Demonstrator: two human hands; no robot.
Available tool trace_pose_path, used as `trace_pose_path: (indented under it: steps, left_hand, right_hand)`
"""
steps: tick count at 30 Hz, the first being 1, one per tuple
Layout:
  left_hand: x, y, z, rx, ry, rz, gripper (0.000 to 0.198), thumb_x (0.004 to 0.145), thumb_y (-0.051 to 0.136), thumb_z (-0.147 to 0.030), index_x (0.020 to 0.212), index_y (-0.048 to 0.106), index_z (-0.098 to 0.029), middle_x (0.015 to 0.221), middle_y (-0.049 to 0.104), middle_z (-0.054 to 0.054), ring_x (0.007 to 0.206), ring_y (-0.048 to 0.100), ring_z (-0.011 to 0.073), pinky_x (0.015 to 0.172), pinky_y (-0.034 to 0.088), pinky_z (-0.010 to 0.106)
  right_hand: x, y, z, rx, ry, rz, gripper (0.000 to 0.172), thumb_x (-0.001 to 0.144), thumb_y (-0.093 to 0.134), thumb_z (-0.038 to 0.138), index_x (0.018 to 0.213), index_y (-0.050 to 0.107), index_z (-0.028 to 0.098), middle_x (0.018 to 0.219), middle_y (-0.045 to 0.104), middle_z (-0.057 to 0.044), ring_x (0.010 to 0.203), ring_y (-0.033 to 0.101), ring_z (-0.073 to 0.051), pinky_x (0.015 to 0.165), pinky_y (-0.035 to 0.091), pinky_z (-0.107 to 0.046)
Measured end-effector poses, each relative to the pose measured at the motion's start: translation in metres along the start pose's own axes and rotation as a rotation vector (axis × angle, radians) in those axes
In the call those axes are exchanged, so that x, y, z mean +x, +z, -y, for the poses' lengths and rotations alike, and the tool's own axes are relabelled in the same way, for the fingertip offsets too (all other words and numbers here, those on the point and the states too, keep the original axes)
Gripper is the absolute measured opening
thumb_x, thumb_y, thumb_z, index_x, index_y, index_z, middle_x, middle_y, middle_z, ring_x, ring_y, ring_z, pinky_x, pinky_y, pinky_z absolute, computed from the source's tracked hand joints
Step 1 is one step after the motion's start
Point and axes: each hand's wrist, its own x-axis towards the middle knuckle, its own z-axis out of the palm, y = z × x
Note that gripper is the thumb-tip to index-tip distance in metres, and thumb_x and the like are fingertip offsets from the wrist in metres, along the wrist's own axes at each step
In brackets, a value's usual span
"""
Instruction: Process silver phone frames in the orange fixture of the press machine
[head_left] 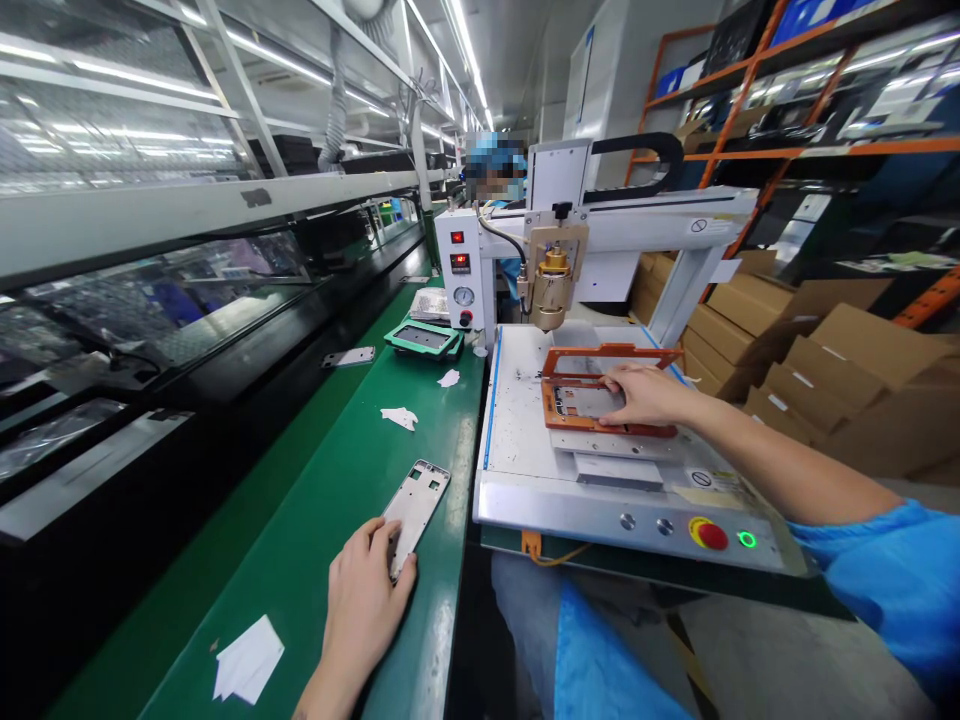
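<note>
Low on the green bench, my left hand [367, 598] is closed around the near end of a silver phone frame [420, 500], thumb on one side and fingers on the other. The frame lies tilted along the bench edge, its cut-outs at the far end. My right hand [643, 396] reaches into an orange fixture [611, 357] with a raised lid, on the machine's bed. Its thumb and fingers grip a second phone frame [581, 402] lying in the fixture; my hand hides that frame's right part. Behind the fixture hangs the machine's brass-coloured head [552, 290].
A green fixture [424, 339] and another phone frame [349, 357] lie farther up the bench. White paper scraps [250, 660] are scattered on it. The machine's front panel has a red stop button [709, 534]. Cardboard boxes [840, 375] stand right; a person [495, 165] is behind the machine.
</note>
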Motion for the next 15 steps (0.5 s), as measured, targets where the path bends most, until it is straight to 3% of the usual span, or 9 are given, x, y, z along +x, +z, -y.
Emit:
trace_pose_path:
  steps: [4, 9, 12, 15]
  left_hand:
    - [-0.0001, 0.0004, 0.0005, -0.001, 0.006, 0.008, 0.040, 0.097, 0.044, -0.041, 0.128, 0.059, -0.021, 0.136, 0.055, 0.014, 0.129, 0.050, 0.0301, 0.106, 0.040, 0.052]
    - [0.0001, -0.0001, 0.0004, 0.000, 0.013, -0.004, 0.038, 0.097, 0.045, -0.041, 0.127, 0.058, -0.022, 0.136, 0.055, 0.012, 0.129, 0.050, 0.0293, 0.106, 0.041, 0.051]
    - [0.0005, 0.0001, -0.0006, -0.001, 0.006, -0.003, 0.037, 0.096, 0.046, -0.040, 0.127, 0.058, -0.023, 0.135, 0.055, 0.011, 0.129, 0.051, 0.0292, 0.105, 0.041, 0.050]
    - [0.0009, 0.0006, -0.0012, -0.001, 0.003, -0.007, 0.036, 0.096, 0.048, -0.039, 0.126, 0.058, -0.023, 0.135, 0.055, 0.011, 0.128, 0.051, 0.0292, 0.105, 0.041, 0.050]
  right_hand:
    - [0.0074, -0.0055, 0.0041, 0.033, -0.003, 0.089, 0.051, 0.064, 0.078, 0.056, 0.082, 0.042, 0.024, 0.089, 0.065, -0.003, 0.081, 0.061, -0.024, 0.067, 0.038, -0.029]
    - [0.0090, -0.0061, 0.0081, 0.090, -0.016, 0.099, 0.046, 0.065, 0.075, 0.047, 0.086, 0.043, 0.023, 0.086, 0.064, -0.001, 0.072, 0.057, -0.020, 0.062, 0.035, -0.028]
    - [0.0099, -0.0037, 0.0072, 0.080, -0.074, 0.041, 0.047, 0.063, 0.077, 0.044, 0.085, 0.041, 0.024, 0.085, 0.064, 0.000, 0.070, 0.056, -0.018, 0.061, 0.035, -0.027]
    - [0.0083, -0.0011, 0.0049, 0.027, -0.100, -0.158, 0.048, 0.059, 0.082, 0.039, 0.079, 0.041, 0.024, 0.079, 0.063, 0.001, 0.065, 0.053, -0.015, 0.058, 0.033, -0.026]
